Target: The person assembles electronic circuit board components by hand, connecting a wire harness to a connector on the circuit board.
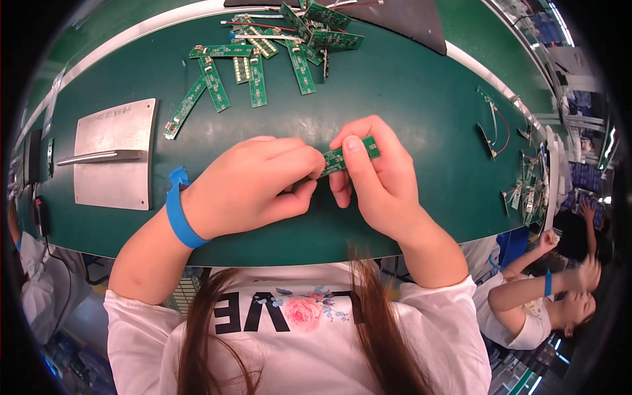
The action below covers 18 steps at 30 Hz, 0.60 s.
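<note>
The strip board [349, 157], a narrow green circuit board, is held between both hands above the middle of the green table [408, 99], near its front edge. Its left end is pinched by the fingers of the left hand [253, 184], which are curled tight around it; its right part is gripped between thumb and forefinger of the right hand [382, 178], also closed on it. Only a short stretch of the board is seen between the fingertips and past the right forefinger. A blue wristband [179, 214] is worn on the left wrist.

Behind the hands, a broad band of bare table surface is left open up to the pile of boards [263, 56], where about a dozen similar green strips are scattered near the far edge, some overlapping, some with red and white wires. To the left, well apart from the left hand, a grey metal plate [115, 155] is laid flat, with a thin metal bar across it. More open table is seen between the right hand and the small wired parts [494, 131] lying toward the right edge, where further boards are heaped at the rim. The near table edge is curved just below both wrists. Another person [546, 296] is seated at lower right, beyond the table's corner.
</note>
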Each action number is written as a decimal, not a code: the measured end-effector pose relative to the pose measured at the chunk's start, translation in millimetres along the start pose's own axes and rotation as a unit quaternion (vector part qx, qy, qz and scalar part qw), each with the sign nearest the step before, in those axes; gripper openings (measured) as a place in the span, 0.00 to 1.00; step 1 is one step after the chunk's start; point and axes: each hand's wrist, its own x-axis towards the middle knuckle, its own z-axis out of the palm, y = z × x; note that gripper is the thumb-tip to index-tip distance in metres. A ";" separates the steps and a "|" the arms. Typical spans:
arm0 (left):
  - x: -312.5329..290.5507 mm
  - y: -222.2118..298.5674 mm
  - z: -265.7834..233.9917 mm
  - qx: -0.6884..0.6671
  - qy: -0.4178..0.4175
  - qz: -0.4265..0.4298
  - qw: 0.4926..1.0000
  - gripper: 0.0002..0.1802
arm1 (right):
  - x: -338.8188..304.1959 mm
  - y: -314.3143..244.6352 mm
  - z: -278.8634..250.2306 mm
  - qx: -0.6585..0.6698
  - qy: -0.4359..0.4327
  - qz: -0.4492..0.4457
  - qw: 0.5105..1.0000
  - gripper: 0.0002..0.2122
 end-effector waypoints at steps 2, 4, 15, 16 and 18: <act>-0.8 0.1 -3.3 -0.041 -0.035 -0.041 0.998 0.14 | 1.0 -4.0 -1.4 0.002 -0.025 0.038 0.999 0.06; -2.6 2.5 -0.7 -0.045 0.000 -0.052 0.998 0.15 | 20.8 8.0 -11.0 -0.016 0.010 -0.030 0.999 0.07; -8.3 0.2 3.3 -0.054 -0.070 -0.102 0.991 0.22 | 96.9 1.4 -59.3 -0.493 0.111 -0.333 0.796 0.10; -8.5 2.0 2.2 -0.055 -0.066 -0.102 0.991 0.22 | 77.6 -8.8 -60.7 -0.451 0.115 -0.322 0.824 0.10; -6.9 5.5 0.3 -0.021 -0.053 -0.064 0.996 0.22 | 35.7 -17.2 -68.5 -0.437 0.116 -0.290 0.843 0.09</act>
